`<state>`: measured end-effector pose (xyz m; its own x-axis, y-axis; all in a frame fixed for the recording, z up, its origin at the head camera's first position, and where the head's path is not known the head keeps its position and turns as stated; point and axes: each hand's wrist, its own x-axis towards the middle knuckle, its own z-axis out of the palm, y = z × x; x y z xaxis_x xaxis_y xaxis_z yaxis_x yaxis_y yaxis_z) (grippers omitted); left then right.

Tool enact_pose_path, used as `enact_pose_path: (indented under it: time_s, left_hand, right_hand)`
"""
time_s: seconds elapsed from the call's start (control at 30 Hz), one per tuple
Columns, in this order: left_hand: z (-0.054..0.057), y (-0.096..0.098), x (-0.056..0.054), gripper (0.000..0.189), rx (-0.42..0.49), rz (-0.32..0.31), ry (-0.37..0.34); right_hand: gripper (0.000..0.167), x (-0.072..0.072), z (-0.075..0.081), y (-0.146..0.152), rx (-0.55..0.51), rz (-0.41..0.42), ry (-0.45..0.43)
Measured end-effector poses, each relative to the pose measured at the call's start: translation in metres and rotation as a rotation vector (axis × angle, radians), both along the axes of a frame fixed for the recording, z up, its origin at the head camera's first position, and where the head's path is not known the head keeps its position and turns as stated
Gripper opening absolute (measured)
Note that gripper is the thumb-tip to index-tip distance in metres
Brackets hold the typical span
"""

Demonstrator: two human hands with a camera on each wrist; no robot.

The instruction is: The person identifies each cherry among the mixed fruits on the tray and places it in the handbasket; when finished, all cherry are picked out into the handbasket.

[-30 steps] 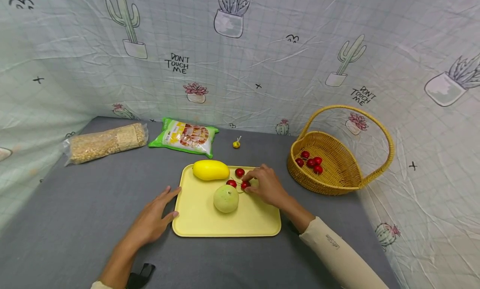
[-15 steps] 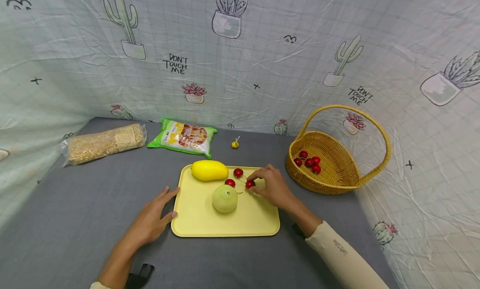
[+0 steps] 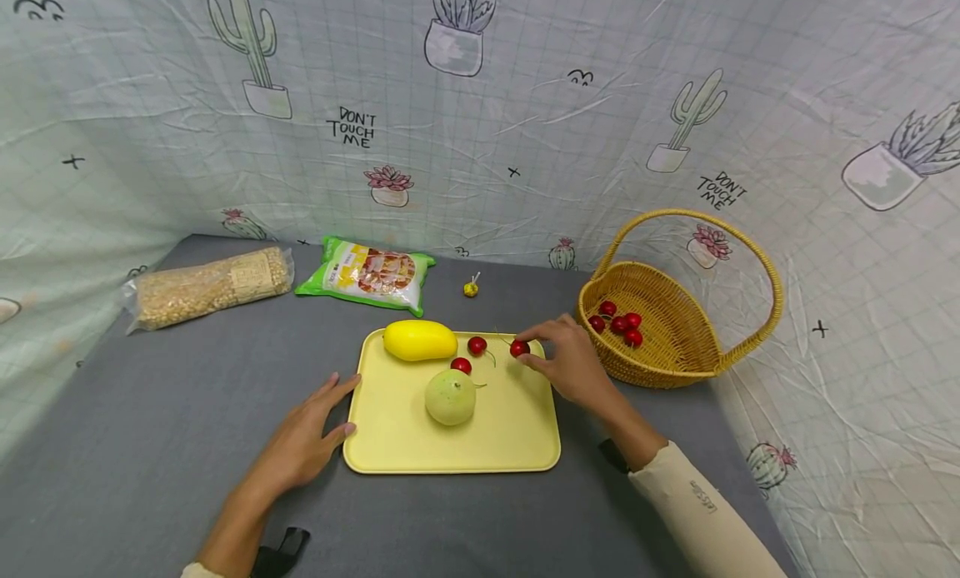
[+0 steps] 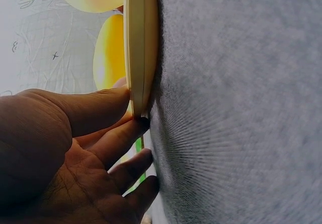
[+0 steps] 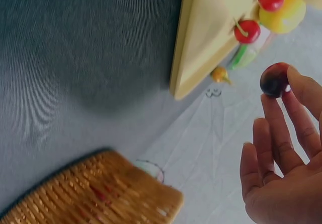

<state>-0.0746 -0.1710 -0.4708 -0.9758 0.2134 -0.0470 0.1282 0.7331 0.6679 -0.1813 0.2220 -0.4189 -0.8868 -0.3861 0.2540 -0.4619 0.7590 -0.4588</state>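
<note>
Between thumb and fingertips my right hand [image 3: 566, 357] pinches a red cherry [image 3: 519, 348], held over the back right corner of the yellow tray [image 3: 405, 445]; the right wrist view shows the held cherry [image 5: 274, 80] raised off the tray. My left hand [image 3: 303, 436] touches the tray's left edge, thumb and fingertips at its rim [image 4: 138, 58], fingers fairly straight. On the tray lie a yellow mango [image 3: 420, 341], a round pale green fruit [image 3: 450, 397] and two more cherries, one at the back [image 3: 477, 346] and one behind the green fruit [image 3: 461, 366].
A wicker basket [image 3: 622, 368] with a tall handle stands right of the tray, several cherries [image 3: 619, 325] inside. Behind the tray lie a bag of corn kernels [image 3: 213, 288], a green and white food packet [image 3: 371, 274] and a tiny yellow object [image 3: 471, 288]. A printed cloth hangs at the back.
My right hand has lifted the cherry away from the others and moved it right and back, toward the basket. The cherry left at the back has turned its stem. My left hand has stayed put.
</note>
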Motion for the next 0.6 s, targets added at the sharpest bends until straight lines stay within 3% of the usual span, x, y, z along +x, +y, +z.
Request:
enact_pose_path:
  time_s: [0.43, 0.6]
  left_hand:
    - [0.002, 0.000, 0.000, 0.072, -0.001, -0.001, 0.005]
    - [0.002, 0.000, 0.000, 0.072, 0.000, -0.001, -0.001]
  right_hand:
    - [0.029, -0.006, 0.015, 0.030, -0.075, -0.059, 0.070]
    - [0.029, -0.008, 0.020, 0.040, -0.094, -0.108, 0.049]
